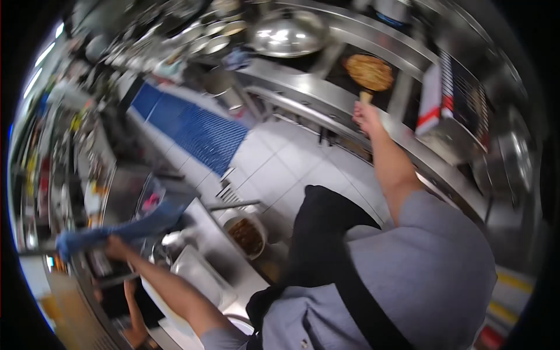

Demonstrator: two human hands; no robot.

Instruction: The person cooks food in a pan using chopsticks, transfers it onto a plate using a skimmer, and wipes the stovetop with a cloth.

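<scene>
Your left grip (118,249) meets a blue cloth (143,226), though blur leaves you unable to tell whether it is pinched or merely touched. Across the aisle, your right grip (366,116) closes around a pan handle (366,98), probably to keep fingers off the heat. Just beyond that grip, golden food (370,72) lies flat, likely for even browning; farther off to its left sits a domed metal cover (288,34).

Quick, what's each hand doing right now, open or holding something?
Left hand: at the blue cloth; too blurred to tell whether it grips.
Right hand: closed, holding the pan handle.
</scene>
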